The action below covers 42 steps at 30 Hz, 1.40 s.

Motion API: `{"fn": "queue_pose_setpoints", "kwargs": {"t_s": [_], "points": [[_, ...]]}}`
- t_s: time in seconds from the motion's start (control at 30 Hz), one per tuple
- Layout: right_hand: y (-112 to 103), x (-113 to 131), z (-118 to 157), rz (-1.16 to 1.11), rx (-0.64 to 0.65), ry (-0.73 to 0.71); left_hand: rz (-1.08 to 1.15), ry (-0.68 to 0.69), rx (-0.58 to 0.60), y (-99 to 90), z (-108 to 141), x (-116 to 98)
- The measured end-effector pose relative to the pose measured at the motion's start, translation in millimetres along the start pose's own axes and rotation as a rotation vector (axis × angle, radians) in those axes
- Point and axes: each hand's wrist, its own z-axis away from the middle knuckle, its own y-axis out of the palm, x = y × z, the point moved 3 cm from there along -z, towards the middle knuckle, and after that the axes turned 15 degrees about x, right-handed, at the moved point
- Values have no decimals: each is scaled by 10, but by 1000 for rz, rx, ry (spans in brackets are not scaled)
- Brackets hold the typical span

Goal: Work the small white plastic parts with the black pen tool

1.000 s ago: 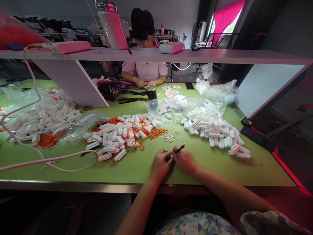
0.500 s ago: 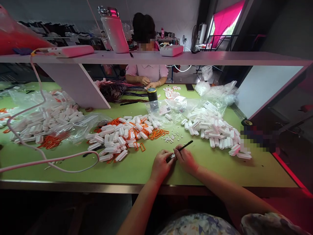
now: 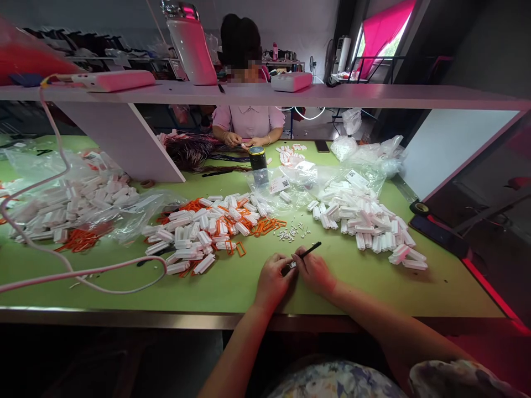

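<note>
Close to the front edge of the green table, both my hands meet. My left hand (image 3: 271,279) has its fingers closed on a small dark-and-white piece (image 3: 292,265), mostly covered by the fingers. Pinched in my right hand (image 3: 316,275) is a thin black stick-like tool (image 3: 311,250), slanting up to the right. The lower end of that tool is hidden by my fingers, at the small piece. Just beyond my hands lie tiny white pegs (image 3: 287,235), scattered on the tabletop.
White plastic housings mixed with orange frames (image 3: 193,235) lie left; another white pile (image 3: 365,218) lies right. A pale cable (image 3: 103,284) loops across the left side. A shelf (image 3: 249,95) spans the table, with a bottle (image 3: 191,50) on it. A co-worker (image 3: 249,119) sits opposite.
The black tool's upper end has shifted slightly left and down. My hands stay nearly in place. The view has tilted a little, and the co-worker's hands have moved slightly.
</note>
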Motion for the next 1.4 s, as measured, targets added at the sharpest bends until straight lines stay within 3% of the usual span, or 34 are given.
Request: {"fn": "queue_pose_setpoints", "kwargs": {"t_s": [0.1, 0.3, 0.5, 1.03, 1.4], "points": [[25, 32, -26, 84, 48, 0, -5, 10, 11, 13, 7, -5], [-8, 57, -14, 48, 11, -21, -163, -41, -115, 3, 79, 12], [-40, 14, 21, -183, -41, -33, -136, -40, -103, -6, 72, 44], [10, 15, -21, -33, 7, -22, -124, -58, -75, -22, 60, 27], [-6, -8, 1, -179, -47, -7, -107, -64, -80, -22, 56, 15]]}}
